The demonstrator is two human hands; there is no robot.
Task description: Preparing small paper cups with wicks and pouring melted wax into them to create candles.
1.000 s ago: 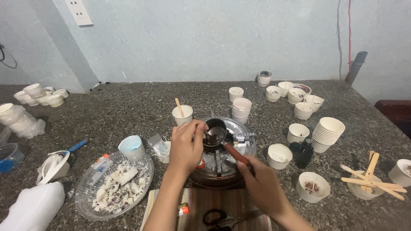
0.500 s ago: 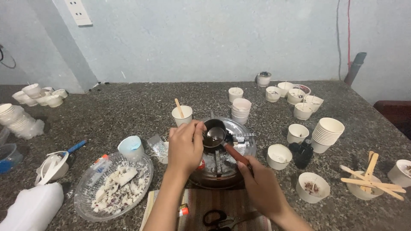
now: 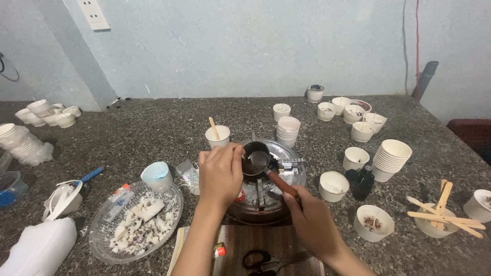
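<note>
My right hand (image 3: pixel 312 225) grips the reddish-brown handle of a small dark metal pot (image 3: pixel 255 158), which it holds over a round stove (image 3: pixel 266 184) covered by a clear lid. My left hand (image 3: pixel 221 173) hovers at the pot's left rim, fingers pinched together above the dark liquid; whether they hold anything is hidden. A white paper cup with a wooden stick (image 3: pixel 217 135) stands just beyond my left hand.
A clear plate of white wax chunks (image 3: pixel 134 220) lies front left beside a small blue-lined cup (image 3: pixel 156 176). Several white cups (image 3: pixel 353 115) and a cup stack (image 3: pixel 391 158) stand to the right. Wooden sticks on a cup (image 3: pixel 442 217) sit far right. Scissors (image 3: pixel 263 260) lie on the mat.
Both hands stay almost still; the left hand's fingers have shifted slightly at the pot's rim. The pot stays over the stove.
</note>
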